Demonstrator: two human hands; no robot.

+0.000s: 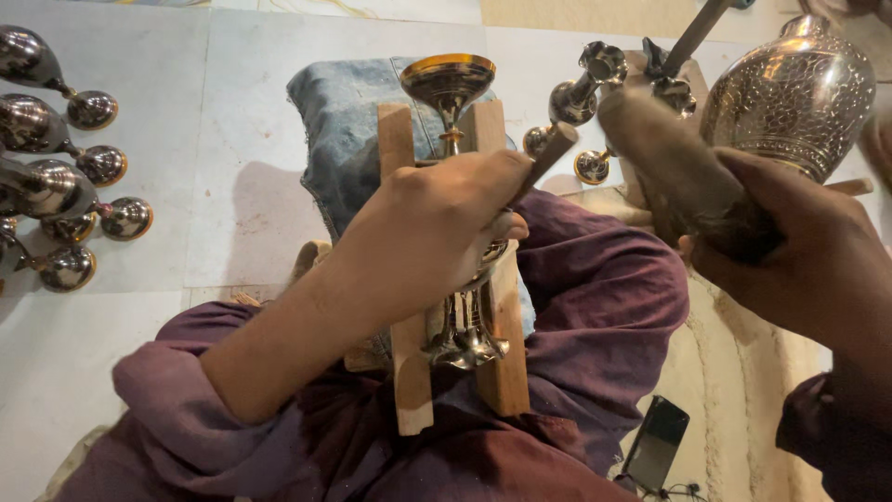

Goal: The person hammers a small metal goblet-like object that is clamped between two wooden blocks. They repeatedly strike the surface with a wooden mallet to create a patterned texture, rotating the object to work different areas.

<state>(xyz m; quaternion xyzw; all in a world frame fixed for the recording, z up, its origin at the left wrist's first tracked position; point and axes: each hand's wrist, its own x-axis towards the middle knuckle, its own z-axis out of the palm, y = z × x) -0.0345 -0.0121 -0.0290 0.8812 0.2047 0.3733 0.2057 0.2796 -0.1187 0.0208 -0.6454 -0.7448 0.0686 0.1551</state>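
Observation:
A shiny brass-rimmed stemmed vessel lies lengthwise between the two rails of a wooden frame that rests on my lap. My left hand is closed over the vessel's middle and grips a short wooden-handled tool that sticks out to the right. My right hand holds a thick worn wooden mallet, raised just right of the tool's handle and apart from it. The tool's tip is hidden under my left hand.
Folded blue denim pads the frame's far end. Several polished metal goblets lie on the tiled floor at left. An engraved metal vase stands at upper right, small metal pieces beside it. A dark phone lies by my knee.

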